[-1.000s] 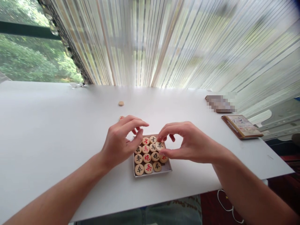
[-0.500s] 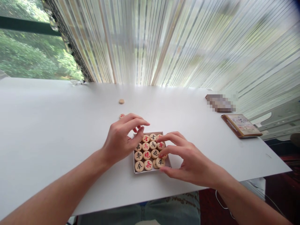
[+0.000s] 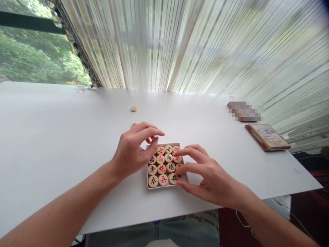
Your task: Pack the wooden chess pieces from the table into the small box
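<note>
A shallow white box (image 3: 185, 179) holds round wooden Chinese chess pieces in rows, marked in red or black. Over its upper left corner hovers my left hand (image 3: 138, 145), thumb and index finger apart with nothing seen between them; it covers part of that corner. My right hand (image 3: 203, 168) is at the box's right side with fingers spread. Its thumb and fingertips are at the right edge of a black-marked chess piece (image 3: 173, 178) in the front row, and its fingers partly hide the right column.
On the white table (image 3: 64, 144), a loose chess piece (image 3: 133, 109) lies farther back, and a red-marked piece (image 3: 134, 125) is just behind my left hand. A brown flat box (image 3: 268, 137) and a blurred-out item (image 3: 244, 111) are at the right. Curtains (image 3: 159, 44) hang behind.
The black-marked piece by my right hand, earlier overlapping another piece, has shifted left and now sits in the front row. A gap shows to its right. My left hand has barely moved.
</note>
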{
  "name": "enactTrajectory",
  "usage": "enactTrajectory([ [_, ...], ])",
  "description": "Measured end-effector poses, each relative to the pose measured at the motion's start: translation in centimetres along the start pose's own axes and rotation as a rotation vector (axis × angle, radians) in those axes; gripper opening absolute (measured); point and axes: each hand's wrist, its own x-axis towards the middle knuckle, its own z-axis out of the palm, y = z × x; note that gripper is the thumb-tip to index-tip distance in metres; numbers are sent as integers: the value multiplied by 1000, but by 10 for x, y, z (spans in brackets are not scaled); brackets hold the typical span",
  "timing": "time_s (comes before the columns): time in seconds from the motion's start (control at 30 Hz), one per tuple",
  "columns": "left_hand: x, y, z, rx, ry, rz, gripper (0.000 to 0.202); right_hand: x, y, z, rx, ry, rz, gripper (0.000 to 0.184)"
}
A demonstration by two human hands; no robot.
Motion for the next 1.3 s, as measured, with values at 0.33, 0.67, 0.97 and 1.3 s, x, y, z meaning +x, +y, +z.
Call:
enactTrajectory([
  [0.33, 0, -2, 0, 13, -4, -9, 21, 3, -1, 1, -26, -7, -27, 9],
  [0.67, 18, -33, -31, 200, 198, -167, 17, 58, 15, -28, 53, 143, -2, 8],
  [0.97, 20, -75, -48, 390, -38, -515, 19, 131, 91, 18, 169, 434, 214, 17],
  [1.3, 13, -74, -36, 430, -211, -509, 29, 116, 100, 22, 155, 379, 175, 16],
])
